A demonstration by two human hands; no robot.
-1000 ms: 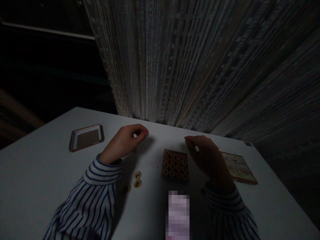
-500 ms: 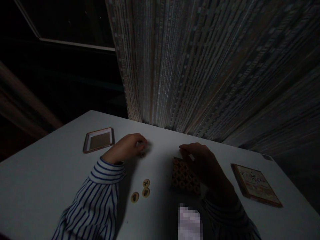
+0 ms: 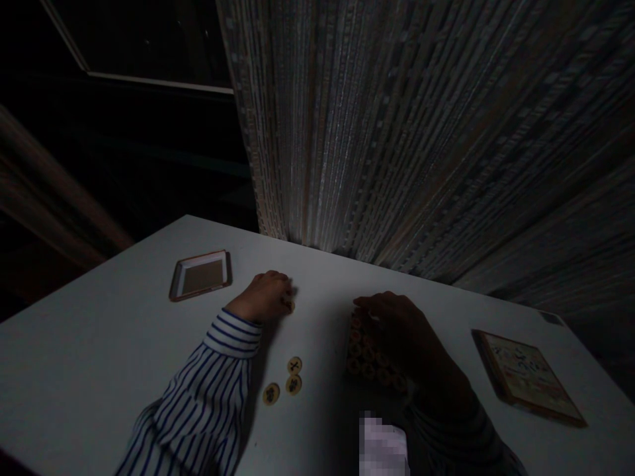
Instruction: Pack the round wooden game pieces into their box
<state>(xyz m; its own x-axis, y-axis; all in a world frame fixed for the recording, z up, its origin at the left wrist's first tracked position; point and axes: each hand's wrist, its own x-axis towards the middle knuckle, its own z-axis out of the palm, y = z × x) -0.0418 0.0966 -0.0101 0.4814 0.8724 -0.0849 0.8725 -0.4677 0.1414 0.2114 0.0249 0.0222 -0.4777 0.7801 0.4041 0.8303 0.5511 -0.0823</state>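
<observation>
My left hand (image 3: 266,297) rests curled on the white table (image 3: 99,370), its fingertips pinched on a small round wooden disc (image 3: 289,304) against the tabletop. My right hand (image 3: 397,324) lies in shadow over a small wooden tray of round pieces (image 3: 364,354), fingers bent down onto its far edge. Three loose round wooden discs (image 3: 285,385) with dark marks lie on the table between my arms. Both sleeves are white with blue stripes.
An empty wooden-rimmed box lid (image 3: 201,275) lies at the back left of the table. A printed wooden board (image 3: 528,375) lies at the right. A ribbed grey curtain (image 3: 421,132) hangs right behind the table. The room is very dark.
My left hand has come down from above the table onto it with a disc at its fingertips. My right hand has moved down over the tray. The view has shifted left.
</observation>
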